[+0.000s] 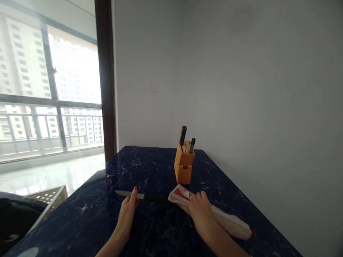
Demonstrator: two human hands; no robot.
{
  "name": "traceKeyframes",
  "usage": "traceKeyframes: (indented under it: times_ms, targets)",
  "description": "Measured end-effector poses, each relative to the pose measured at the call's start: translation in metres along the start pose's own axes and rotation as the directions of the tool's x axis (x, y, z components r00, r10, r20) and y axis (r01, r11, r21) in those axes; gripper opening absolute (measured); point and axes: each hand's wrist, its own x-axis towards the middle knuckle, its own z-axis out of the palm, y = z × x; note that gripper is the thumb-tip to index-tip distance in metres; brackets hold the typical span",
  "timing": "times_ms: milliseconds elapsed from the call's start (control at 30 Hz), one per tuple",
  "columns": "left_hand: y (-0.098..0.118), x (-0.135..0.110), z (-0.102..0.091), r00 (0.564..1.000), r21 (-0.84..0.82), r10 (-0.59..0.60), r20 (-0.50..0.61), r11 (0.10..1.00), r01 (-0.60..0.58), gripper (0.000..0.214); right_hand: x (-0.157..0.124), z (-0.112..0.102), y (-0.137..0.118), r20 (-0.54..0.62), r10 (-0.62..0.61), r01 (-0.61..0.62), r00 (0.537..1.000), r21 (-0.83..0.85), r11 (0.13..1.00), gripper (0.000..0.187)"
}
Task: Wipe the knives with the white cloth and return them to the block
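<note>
A knife [142, 196] with a steel blade and dark handle lies flat on the dark blue marble table [150, 167]. My left hand [128, 210] rests with stretched fingers on the blade's middle. My right hand [199, 210] lies palm down on a white and red cloth [182, 194], whose left end covers the knife's handle end. Behind them stands a wooden knife block [184, 163] holding two black-handled knives [183, 135].
The table sits in a corner against grey walls, its right edge along the wall. A large window with a railing lies to the left. A dark object and a pale perforated box [48, 198] sit beyond the table's left edge.
</note>
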Motion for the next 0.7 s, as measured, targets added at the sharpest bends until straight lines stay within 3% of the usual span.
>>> traceKeyframes:
  times_ms: [167,367,467,700]
  targets:
    - [0.007,-0.004,0.002,1.000,-0.033,-0.001,-0.003,0.999,0.001,0.053,0.015,-0.006,0.017,-0.095,0.067,-0.064,0.993,0.034,0.997,0.030]
    - [0.000,-0.003,0.004,0.999,0.010,0.021,0.038,1.000,-0.022,0.053,0.017,0.004,-0.032,-0.091,0.079,-0.067,0.993,0.132,0.989,0.040]
    - [-0.005,0.000,0.003,0.997,0.043,0.024,0.067,0.999,-0.027,0.051,0.020,0.013,-0.045,-0.054,0.099,-0.091,0.994,0.133,0.987,0.033]
    - [-0.011,0.004,0.008,0.994,0.076,0.041,0.100,0.996,-0.049,0.051,0.035,0.003,-0.027,-0.069,0.151,-0.130,0.986,0.242,0.961,0.025]
